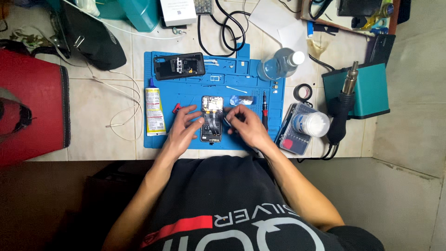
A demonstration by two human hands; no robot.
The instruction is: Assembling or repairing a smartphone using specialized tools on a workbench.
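An opened smartphone (pixel 212 118) lies upright on the blue repair mat (pixel 186 88), its circuit boards and black flex cable exposed. My left hand (pixel 183 128) rests at the phone's left edge, fingers touching its side. My right hand (pixel 246 125) is at the phone's right edge, fingers pinched on a small dark tool or part that I cannot make out clearly. The phone's black back cover (pixel 179 65) lies at the mat's far left corner.
A glue tube (pixel 154 110) lies at the mat's left edge, a screwdriver (pixel 265 111) to the right. A clear bottle (pixel 280 63), tape roll (pixel 304 92), screwdriver bit case (pixel 295 135), cotton container (pixel 312 124) and hot-air station (pixel 360 90) stand right. A red bag (pixel 32 107) sits far left.
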